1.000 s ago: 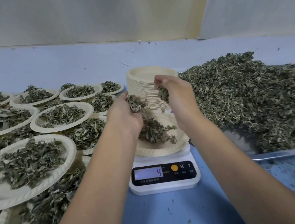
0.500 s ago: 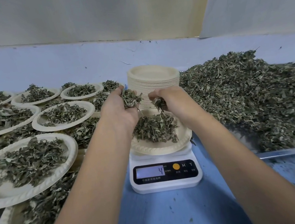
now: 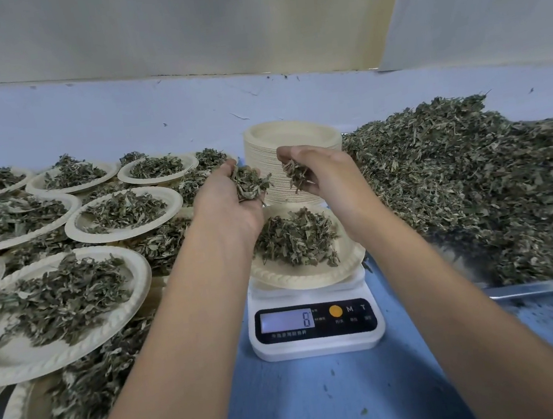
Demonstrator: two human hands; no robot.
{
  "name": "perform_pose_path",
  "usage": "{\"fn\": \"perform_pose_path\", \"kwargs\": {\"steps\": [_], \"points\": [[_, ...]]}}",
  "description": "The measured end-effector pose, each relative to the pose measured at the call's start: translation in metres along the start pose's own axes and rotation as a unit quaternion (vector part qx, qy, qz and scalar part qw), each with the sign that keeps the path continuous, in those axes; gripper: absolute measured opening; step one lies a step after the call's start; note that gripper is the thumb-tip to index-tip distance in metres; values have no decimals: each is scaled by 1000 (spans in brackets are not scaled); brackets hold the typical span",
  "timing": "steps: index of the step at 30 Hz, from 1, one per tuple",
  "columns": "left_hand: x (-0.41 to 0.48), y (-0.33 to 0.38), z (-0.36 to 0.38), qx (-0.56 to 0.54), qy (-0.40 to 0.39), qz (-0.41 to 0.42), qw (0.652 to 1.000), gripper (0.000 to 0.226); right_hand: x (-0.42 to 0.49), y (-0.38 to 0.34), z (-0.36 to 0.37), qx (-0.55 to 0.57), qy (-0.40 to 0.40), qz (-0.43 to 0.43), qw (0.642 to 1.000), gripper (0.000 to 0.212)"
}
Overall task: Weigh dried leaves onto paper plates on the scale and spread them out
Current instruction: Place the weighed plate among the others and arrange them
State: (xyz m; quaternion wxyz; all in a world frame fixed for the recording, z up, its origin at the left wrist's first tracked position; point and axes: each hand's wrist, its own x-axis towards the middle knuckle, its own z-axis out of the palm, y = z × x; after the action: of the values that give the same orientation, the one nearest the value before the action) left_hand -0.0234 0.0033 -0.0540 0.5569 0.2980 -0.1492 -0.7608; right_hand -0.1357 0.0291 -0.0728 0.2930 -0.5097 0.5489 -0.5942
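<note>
Left hand (image 3: 229,201) is cupped palm-up, fingers curled round a clump (image 3: 248,183) of dried leaves; right hand (image 3: 328,176) pinches a smaller tuft (image 3: 295,172) between thumb and fingertips; both hover over the far side of the paper plate (image 3: 297,281). The plate sits on the scale (image 3: 318,345) and carries a loose mound of leaves (image 3: 295,238) piled at its middle, with bare rim at the near side.

Step in hand, by my read: topping up to a target weight. To do it well:
- drop leaves from the tuft a few at a time over the plate's middle;
- pause so the reading settles;
- keep wrists and forearms off plate and scale so no false weight is added;
- hold the clump as reserve;
- spread the mound flat only once the number is right, keeping bits inside the rim.

The target weight is not shown, so can't say how much is left.

Writing: display (image 3: 287,320) reads 8; right of it an orange button (image 3: 335,310), then letters M and T; small print under display and buttons too small to read; no brand seen.

Outward:
- scale near the middle of the tabletop (image 3: 325,407), toward its front edge;
- stack of empty plates (image 3: 290,135) just behind the scale;
- filled plates (image 3: 124,214) overlapping toward the left edge;
- big leaf heap (image 3: 471,180) on a metal tray (image 3: 545,285) toward the right edge;
- crumbs scattered on the blue top.
</note>
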Motion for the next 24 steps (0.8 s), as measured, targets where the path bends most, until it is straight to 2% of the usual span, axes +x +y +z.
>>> {"fn": "perform_pose_path", "kwargs": {"steps": [6,11,16,24], "points": [[0,1,-2,25,5,-4,1000,27,0,3,-1,-38,-26,-16,999,22],[2,2,-3,37,5,-2,999,27,2,7,-3,-49,-43,-39,997,24],[7,0,-3,58,5,0,998,27,2,7,-4,-38,-33,-36,998,24],[13,-3,-2,25,1,9,1000,22,2,5,-2,-17,-9,-24,1000,22]]}}
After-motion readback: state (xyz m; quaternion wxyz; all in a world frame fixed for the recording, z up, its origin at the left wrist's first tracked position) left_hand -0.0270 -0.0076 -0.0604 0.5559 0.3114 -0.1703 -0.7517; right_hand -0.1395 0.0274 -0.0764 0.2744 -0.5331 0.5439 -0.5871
